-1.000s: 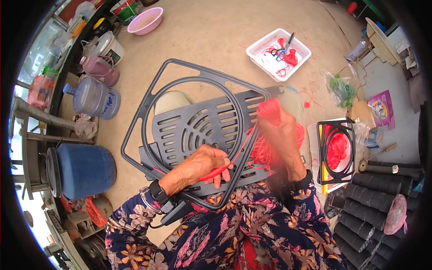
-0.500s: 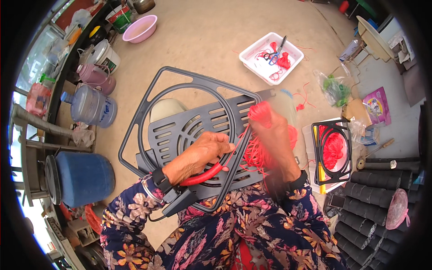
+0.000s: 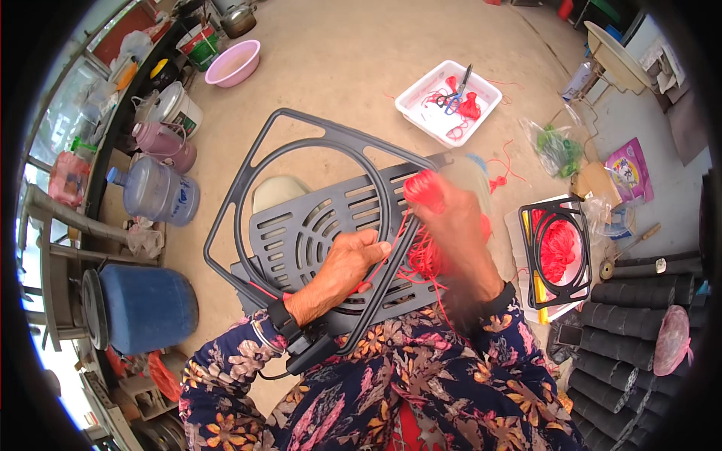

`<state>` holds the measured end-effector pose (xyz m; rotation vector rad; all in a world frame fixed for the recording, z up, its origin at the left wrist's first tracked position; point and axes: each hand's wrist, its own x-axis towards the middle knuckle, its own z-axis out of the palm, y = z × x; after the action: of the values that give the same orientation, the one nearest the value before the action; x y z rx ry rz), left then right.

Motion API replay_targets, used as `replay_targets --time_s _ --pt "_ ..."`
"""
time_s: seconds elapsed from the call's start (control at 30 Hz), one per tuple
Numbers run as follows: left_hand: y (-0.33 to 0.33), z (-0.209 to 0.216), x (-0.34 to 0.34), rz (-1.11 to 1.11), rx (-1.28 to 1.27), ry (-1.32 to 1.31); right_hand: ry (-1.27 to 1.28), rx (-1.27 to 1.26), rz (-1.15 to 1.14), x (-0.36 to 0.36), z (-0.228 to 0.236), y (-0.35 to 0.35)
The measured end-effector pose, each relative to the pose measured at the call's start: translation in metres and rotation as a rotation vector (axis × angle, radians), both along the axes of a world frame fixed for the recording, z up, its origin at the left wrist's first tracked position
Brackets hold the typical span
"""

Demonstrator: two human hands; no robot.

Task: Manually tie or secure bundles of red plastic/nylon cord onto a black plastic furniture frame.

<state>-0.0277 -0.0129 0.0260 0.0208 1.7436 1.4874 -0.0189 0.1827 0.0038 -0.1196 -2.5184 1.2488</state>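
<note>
A dark grey frame [image 3: 248,173] with a round ring inside it lies tilted above a slotted grey panel [image 3: 289,233] on my lap. My left hand [image 3: 350,263] is closed on the ring's right side, thumb pressed by a red cord that runs up to the right. A bundle of red cord [image 3: 423,190] is gripped in my right hand [image 3: 455,225], which is blurred, just past the frame's right bar. More loose red cord [image 3: 425,255] lies tangled on the panel under that hand. My left hand and forearm hide the lower part of the ring.
A white tray [image 3: 406,109] with scissors [image 3: 455,98] and red cord sits on the floor ahead. To the right, a second black frame [image 3: 532,255] rests over a container of red cord. A blue barrel [image 3: 150,308] and a water jug [image 3: 162,192] stand left.
My right hand with the cord bundle has shifted slightly left. My left hand has moved a little on the ring, and the red-wrapped stretch beside it is now mostly out of sight.
</note>
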Motion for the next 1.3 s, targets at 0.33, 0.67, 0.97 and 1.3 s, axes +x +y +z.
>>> replay_targets --time_s 0.33,0.67,0.97,1.3 --pt "0.001 -0.02 0.003 0.087 0.068 -0.176 -0.015 0.029 -0.059 -0.001 -0.019 0.001" --pt "0.011 -0.042 0.003 0.15 0.121 -0.06 -0.138 0.054 -0.046 -0.002 -0.012 0.002" --pt "0.01 -0.045 -0.003 0.185 0.158 -0.135 -0.056 0.013 -0.041 -0.001 -0.016 0.003" --pt "-0.007 -0.009 0.001 0.231 0.098 0.122 -0.061 -0.681 0.024 0.019 0.039 0.013"
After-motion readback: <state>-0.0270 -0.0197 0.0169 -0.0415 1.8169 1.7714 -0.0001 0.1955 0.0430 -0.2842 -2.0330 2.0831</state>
